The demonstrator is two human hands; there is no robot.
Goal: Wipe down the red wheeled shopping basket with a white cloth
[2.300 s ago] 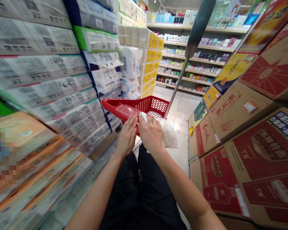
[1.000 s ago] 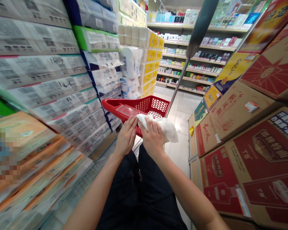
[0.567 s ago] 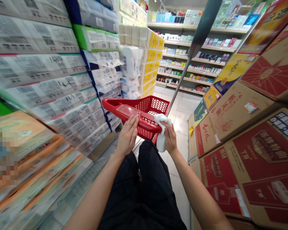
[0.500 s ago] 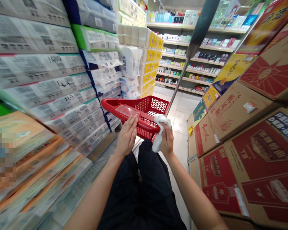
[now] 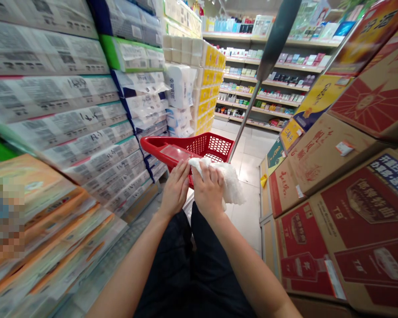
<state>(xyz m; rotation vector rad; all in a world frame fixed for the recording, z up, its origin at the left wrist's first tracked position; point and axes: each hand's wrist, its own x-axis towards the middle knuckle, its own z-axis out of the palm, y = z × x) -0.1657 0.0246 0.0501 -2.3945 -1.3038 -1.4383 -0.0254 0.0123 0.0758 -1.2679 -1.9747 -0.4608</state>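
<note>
A red plastic shopping basket (image 5: 219,143) with perforated walls stands ahead of my knees. My left hand (image 5: 175,190) lies over its near rim, fingers close together and gripping the edge; the thumb is hidden. Beside it, my right hand (image 5: 207,187) presses a white cloth (image 5: 234,181) onto the same rim, to the right of the left hand. The cloth bunches under my fingers and its loose end hangs out to the right. A metal pole with a dark grip (image 5: 275,42) slants up from the basket's right side toward me.
Stacked wrapped packs (image 5: 73,119) line the left, with orange packs (image 5: 46,221) nearer. Cardboard cartons (image 5: 354,207) are piled at the right. Tiled floor (image 5: 252,172) runs between them to shelves (image 5: 262,95) of small goods at the back.
My right hand has moved left along the rim with the white cloth, coming up against my left hand. The cloth now trails to the right. My left hand and the basket have stayed put.
</note>
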